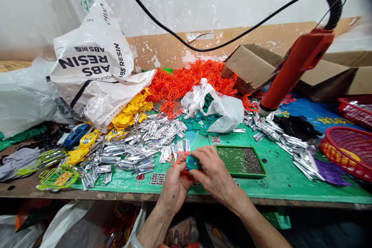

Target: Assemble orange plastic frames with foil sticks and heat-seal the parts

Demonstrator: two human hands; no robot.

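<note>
Both my hands are together above the table's front edge. My left hand (176, 184) is closed around an orange plastic frame-like piece (178, 157), part of which shows past the fingers. My right hand (214, 173) pinches a small teal plastic piece (192, 162) against it. The fingers hide much of both parts. Just beyond lie silver metal pieces (182, 145), and to the right a green tray (240, 161) holds many small dark screws. A red electric screwdriver (299, 69) hangs at the upper right, apart from my hands.
Silver pieces (136, 143), yellow plastic parts (128, 114) and an orange heap (188, 79) cover the back. A white ABS resin sack (95, 62) stands left. A plastic bag (225, 114) holds teal parts. Cardboard boxes (252, 66) and red baskets (345, 155) are at right.
</note>
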